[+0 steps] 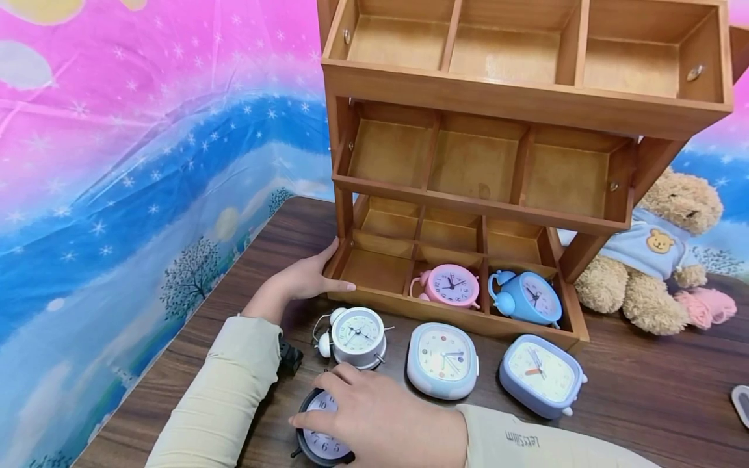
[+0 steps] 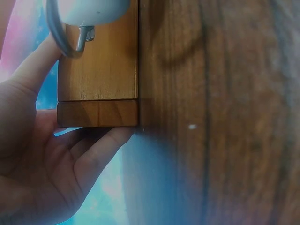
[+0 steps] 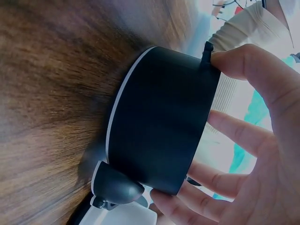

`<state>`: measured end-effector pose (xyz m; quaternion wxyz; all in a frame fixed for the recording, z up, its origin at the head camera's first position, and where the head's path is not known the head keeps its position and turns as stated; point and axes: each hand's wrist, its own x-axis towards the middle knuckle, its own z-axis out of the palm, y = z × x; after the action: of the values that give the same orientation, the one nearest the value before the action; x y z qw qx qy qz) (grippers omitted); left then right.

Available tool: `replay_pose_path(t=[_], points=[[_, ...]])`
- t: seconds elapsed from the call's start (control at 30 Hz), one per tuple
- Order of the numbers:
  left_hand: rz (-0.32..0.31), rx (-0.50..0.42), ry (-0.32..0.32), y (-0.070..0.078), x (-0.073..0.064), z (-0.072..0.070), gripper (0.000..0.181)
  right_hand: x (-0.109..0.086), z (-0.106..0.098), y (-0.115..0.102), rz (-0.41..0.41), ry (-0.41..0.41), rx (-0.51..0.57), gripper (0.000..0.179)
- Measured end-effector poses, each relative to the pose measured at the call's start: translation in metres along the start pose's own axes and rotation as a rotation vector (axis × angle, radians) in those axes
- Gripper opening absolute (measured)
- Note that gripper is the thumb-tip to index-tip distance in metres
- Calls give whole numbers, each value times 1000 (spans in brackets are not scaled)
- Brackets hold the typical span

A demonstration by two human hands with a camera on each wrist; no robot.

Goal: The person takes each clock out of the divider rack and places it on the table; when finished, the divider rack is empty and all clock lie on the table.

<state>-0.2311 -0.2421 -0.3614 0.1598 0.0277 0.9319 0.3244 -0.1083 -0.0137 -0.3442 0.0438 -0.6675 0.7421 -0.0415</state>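
My left hand [image 1: 304, 279] rests on the lower left corner of a wooden rack [image 1: 386, 296]. Its thumb lies along the front board and its other fingers reach the end panel [image 2: 98, 114]. Over a black twin-bell alarm clock [image 1: 322, 426], which lies face up on the table, is my right hand [image 1: 380, 409]. In the right wrist view its spread fingertips sit right at the upper rim of the clock's black body [image 3: 159, 117]. A white twin-bell alarm clock [image 1: 357, 338] lies between the two hands. The right hand hides part of the black clock's dial.
A pink alarm clock [image 1: 450, 286] and a blue one [image 1: 529, 298] sit in the rack's bottom row. In front lie a pale blue rounded clock [image 1: 443, 361] and a periwinkle clock [image 1: 541, 376]. A teddy bear [image 1: 655, 260] sits right of the rack.
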Motion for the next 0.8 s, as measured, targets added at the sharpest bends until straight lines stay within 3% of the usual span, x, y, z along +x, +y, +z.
replay_pose_path(t=[0.53,0.8], points=[[-3,3,-7,1,0,0,105,-3,1,1,19,14,-18,60],[-1,0,-7,0,1,1,105,-10,-11,10,122,102,-24,54]])
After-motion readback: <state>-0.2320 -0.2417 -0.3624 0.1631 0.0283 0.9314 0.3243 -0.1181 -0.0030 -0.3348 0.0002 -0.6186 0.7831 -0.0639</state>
